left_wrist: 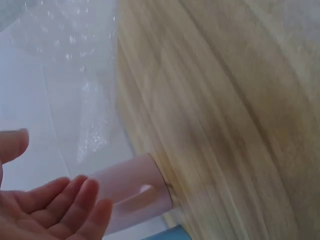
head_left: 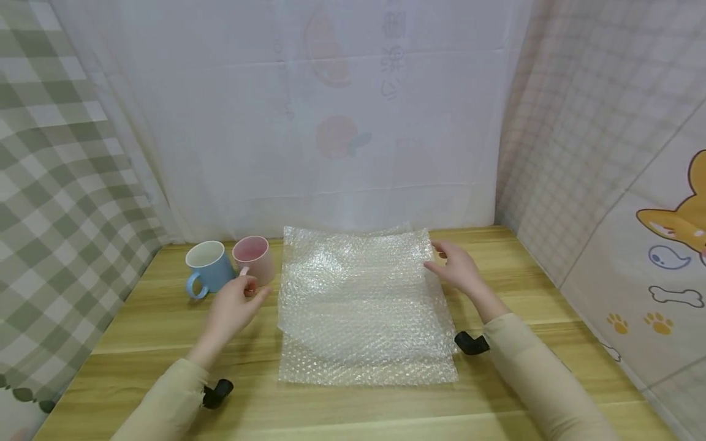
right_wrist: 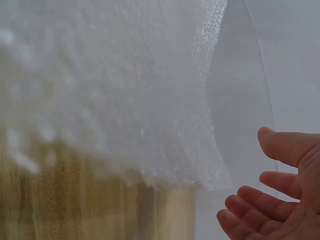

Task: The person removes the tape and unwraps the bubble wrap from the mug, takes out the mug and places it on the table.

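A stack of clear bubble wrap sheets (head_left: 358, 300) lies flat in the middle of the wooden table (head_left: 138, 318). Left of it stand a pink mug (head_left: 255, 257) and a blue mug (head_left: 208, 268), side by side and upright. My left hand (head_left: 250, 293) hovers just in front of the pink mug with relaxed fingers; in the left wrist view the left hand (left_wrist: 55, 205) is open, a little short of the pink mug (left_wrist: 132, 192). My right hand (head_left: 449, 260) is open at the wrap's far right corner; the right wrist view shows the right hand (right_wrist: 270, 200) holding nothing beside the bubble wrap (right_wrist: 125, 90).
A white curtain (head_left: 331, 122) hangs behind the table. Green checked cloth (head_left: 49, 184) closes the left side, and a cloth with a cartoon dog (head_left: 651, 233) closes the right. Black wrist mounts (head_left: 217, 392) (head_left: 471, 343) sit under both sleeves.
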### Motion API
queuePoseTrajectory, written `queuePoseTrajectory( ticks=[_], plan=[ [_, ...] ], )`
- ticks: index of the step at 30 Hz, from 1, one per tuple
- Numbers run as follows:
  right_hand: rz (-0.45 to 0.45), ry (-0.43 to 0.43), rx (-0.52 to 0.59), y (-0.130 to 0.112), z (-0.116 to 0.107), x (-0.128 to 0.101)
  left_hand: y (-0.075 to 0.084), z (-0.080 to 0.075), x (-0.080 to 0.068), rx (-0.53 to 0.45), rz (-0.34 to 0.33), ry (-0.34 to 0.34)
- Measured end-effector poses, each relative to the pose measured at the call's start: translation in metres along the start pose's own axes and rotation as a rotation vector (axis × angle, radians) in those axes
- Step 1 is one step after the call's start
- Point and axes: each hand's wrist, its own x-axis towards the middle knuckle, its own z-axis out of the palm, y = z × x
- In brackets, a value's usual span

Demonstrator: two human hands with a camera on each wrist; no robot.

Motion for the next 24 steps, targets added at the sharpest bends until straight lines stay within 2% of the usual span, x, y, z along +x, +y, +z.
queuePoseTrajectory(
  ticks=[5, 10, 12, 18, 24],
  plan=[
    [0.139, -0.101, 0.077, 0.008, -0.004, -0.001, 0.005, 0.006, 0.000, -0.039, -0.066, -0.181],
    [0.241, -0.228, 0.101, 0.015, -0.004, 0.001, 0.007, 0.012, 0.002, -0.164, -0.129, -0.343],
    [0.252, -0.260, 0.126, 0.018, -0.003, 0.002, 0.006, 0.015, 0.002, -0.222, -0.148, -0.382],
    [0.303, -0.279, 0.302, 0.019, 0.001, 0.001, 0.006, 0.024, 0.001, -0.337, -0.158, -0.409],
    [0.323, -0.268, 0.396, 0.018, -0.001, -0.002, 0.008, 0.027, 0.000, -0.344, -0.152, -0.383]
  ],
)
